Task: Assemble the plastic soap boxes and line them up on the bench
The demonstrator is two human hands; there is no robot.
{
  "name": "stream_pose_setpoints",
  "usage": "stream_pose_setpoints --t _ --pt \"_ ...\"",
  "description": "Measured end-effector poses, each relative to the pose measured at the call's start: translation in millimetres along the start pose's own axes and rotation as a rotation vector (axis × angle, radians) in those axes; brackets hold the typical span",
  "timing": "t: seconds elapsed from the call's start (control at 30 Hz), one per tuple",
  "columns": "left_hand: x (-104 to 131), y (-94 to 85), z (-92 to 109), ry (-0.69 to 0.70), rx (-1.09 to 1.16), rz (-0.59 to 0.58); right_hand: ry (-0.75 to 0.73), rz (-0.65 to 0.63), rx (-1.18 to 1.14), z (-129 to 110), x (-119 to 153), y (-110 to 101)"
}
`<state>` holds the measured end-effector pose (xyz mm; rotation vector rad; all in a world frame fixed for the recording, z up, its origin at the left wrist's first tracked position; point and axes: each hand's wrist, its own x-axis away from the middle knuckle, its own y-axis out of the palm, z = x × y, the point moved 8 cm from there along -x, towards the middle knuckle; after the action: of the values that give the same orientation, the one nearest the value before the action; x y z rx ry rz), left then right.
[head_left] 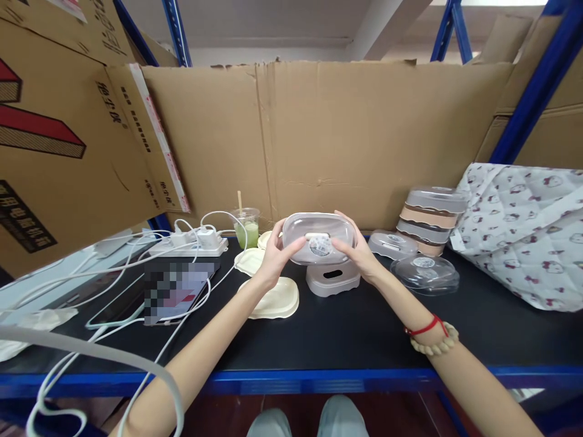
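Transparent plastic lid (320,246) is held above the grey box (334,286), right of the cream lids (277,295). Left hand (273,258) and right hand (363,258) pinch its opposite ends; even, light pressure from both thumbs should keep it steady without bending.

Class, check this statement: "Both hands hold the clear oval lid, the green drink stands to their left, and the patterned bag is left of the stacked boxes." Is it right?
Not quite: the head view shows the patterned bag right of the stacked boxes. The rest stands: the left hand and right hand hold the clear oval lid, with the green drink to their left.
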<state>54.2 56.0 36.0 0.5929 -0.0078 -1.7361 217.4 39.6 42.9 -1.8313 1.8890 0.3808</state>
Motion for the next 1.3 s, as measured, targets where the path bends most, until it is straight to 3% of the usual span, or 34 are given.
stream_pose_setpoints --t 0.23,0.4,0.77,0.93,1.07,1.3 --pt "5.1 5.8 14.7 0.068 -0.052 -0.039 -0.106 0.069 0.024 -11.6 -0.3 -7.9" --pt "4.4 1.6 8.9 0.03 -0.037 0.011 -0.146 0.059 0.096 -14.0 1.0 -7.4" --pt "1.8 -5.6 -2.9 -0.035 -0.011 0.076 -0.047 -0.082 0.008 -13.1 0.9 -0.1" --pt "0.5 -1.5 -5.0 -0.129 0.0 0.039 -0.011 -0.107 0.009 -7.1 -0.1 2.3" --pt "0.5 -3.8 -9.0 -0.219 -0.015 0.072 -0.08 -0.108 0.166 -9.2 2.9 1.4" --pt "4.2 -7.3 -18.9 -0.327 -0.084 0.12 -0.309 -0.271 0.674 -25.0 13.4 16.1"
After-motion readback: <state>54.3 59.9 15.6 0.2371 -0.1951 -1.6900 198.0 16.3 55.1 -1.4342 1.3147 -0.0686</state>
